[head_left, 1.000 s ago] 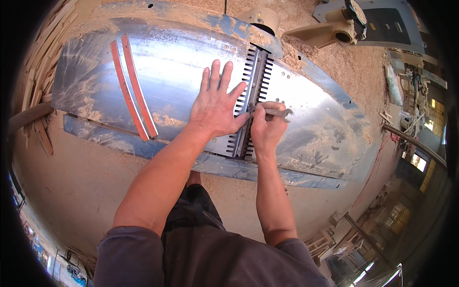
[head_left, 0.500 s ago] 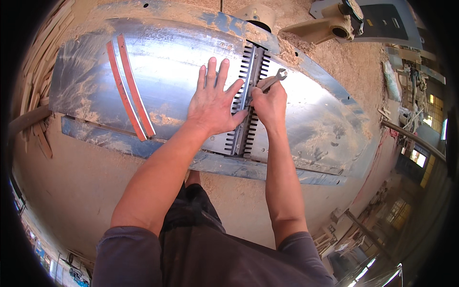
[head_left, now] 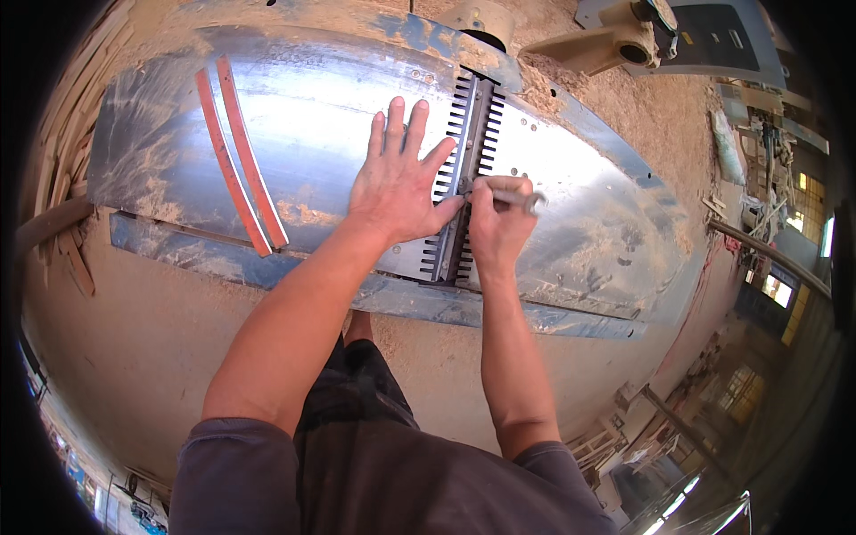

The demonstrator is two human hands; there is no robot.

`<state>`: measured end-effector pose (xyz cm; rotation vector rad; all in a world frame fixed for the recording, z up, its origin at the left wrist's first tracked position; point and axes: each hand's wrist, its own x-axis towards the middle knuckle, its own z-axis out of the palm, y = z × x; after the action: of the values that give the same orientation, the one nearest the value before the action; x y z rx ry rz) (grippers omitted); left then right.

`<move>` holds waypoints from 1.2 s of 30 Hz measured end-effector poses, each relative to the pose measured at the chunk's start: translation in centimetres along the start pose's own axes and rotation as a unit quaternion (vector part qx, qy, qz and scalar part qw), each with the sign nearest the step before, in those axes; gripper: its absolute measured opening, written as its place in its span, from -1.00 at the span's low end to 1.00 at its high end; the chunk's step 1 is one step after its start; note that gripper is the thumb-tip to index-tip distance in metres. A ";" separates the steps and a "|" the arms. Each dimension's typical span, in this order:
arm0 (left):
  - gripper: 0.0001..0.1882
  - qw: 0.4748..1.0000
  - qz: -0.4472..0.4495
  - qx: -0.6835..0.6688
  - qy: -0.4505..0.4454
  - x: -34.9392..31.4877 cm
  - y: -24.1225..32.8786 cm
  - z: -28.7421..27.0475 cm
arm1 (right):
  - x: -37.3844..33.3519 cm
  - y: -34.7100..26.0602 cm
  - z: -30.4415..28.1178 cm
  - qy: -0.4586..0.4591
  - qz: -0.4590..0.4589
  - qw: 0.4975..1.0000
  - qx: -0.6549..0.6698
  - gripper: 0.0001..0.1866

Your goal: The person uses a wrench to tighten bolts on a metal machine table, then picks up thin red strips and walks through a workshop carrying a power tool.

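Observation:
My left hand (head_left: 395, 178) lies flat with fingers spread on the shiny metal table (head_left: 312, 98), its thumb reaching to the cutter head (head_left: 471, 152). This cutter head sits in a slot between two comb-toothed table edges. Just right of the slot, my right hand (head_left: 499, 223) is closed around an open-end wrench (head_left: 528, 201). One jaw of the wrench sticks out to the right of the fingers, slightly blurred. The other end is at the cutter head, mostly hidden by the fingers. Two thin red-and-silver strips (head_left: 236, 156), likely blades, lie side by side left of my left hand.
Sawdust and wood chips (head_left: 308, 214) are scattered over the table. Wooden strips (head_left: 76, 134) are stacked at the far left. Beyond the table stand a pipe-like machine part (head_left: 606, 45) and a dark grey panel (head_left: 722, 40).
My right hand has turned the wrench clockwise, so its free jaw has swung from pointing up and right to pointing right. My left hand stays nearly in place.

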<state>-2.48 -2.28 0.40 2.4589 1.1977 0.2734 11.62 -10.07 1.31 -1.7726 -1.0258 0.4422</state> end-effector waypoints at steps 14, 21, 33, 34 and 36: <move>-0.17 1.000 -0.005 0.010 -0.023 0.1 0.2 -0.2 | 10.2 -1.2 0.7 -0.207 0.242 0.937 -0.141 -0.86; -0.17 1.000 -0.008 0.002 -0.012 0.1 -0.3 0.1 | 4.2 -2.3 0.2 -0.051 0.092 0.987 -0.121 -0.87; -0.18 1.000 -0.007 0.012 -0.013 0.1 0.0 0.1 | 0.6 0.2 0.8 -0.023 -0.014 0.992 -0.120 -0.89; -0.17 1.000 -0.005 0.013 -0.011 0.2 -0.2 0.3 | 2.1 -0.1 0.7 -0.046 0.060 0.987 -0.141 -0.89; -0.16 1.000 -0.003 0.014 -0.010 0.1 0.2 0.2 | 6.4 -0.9 0.6 -0.133 0.151 0.970 -0.138 -0.84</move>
<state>-2.22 -2.36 0.25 2.4757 1.2068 0.2306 14.48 -4.49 2.86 -2.1756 -1.0402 0.7747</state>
